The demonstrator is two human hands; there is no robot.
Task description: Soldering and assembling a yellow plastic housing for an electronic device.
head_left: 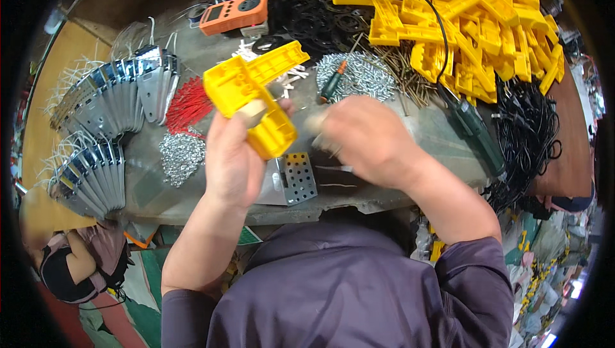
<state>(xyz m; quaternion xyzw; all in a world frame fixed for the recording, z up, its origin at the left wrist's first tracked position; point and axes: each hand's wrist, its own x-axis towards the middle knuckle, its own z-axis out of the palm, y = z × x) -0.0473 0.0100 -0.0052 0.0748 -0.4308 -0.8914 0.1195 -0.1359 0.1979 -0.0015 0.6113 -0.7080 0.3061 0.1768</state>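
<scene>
My left hand (pixel 232 156) is closed around a yellow plastic housing (pixel 277 131), held tilted above the bench with its hollow, ribbed side showing. Something pale covers the thumb tip that presses on it. To the right of the housing, my right hand (pixel 365 140) is in the air, fingers curled but smeared by motion, so what they hold, if anything, cannot be made out. Below the housing lies a metal plate (pixel 299 178) with rows of holes. Beyond my right hand a screwdriver (pixel 333 82) with a green and orange handle rests on a pile of silver screws (pixel 365 77).
Yellow housings (pixel 461 21) are heaped at the far right, near a green corded tool (pixel 477 133) and black cables (pixel 525 130). Left are wired metal plates (pixel 96 101), red pieces (pixel 187 104) and small silver parts (pixel 182 156). An orange meter (pixel 234 15) stands behind. Another person (pixel 83 258) is at lower left.
</scene>
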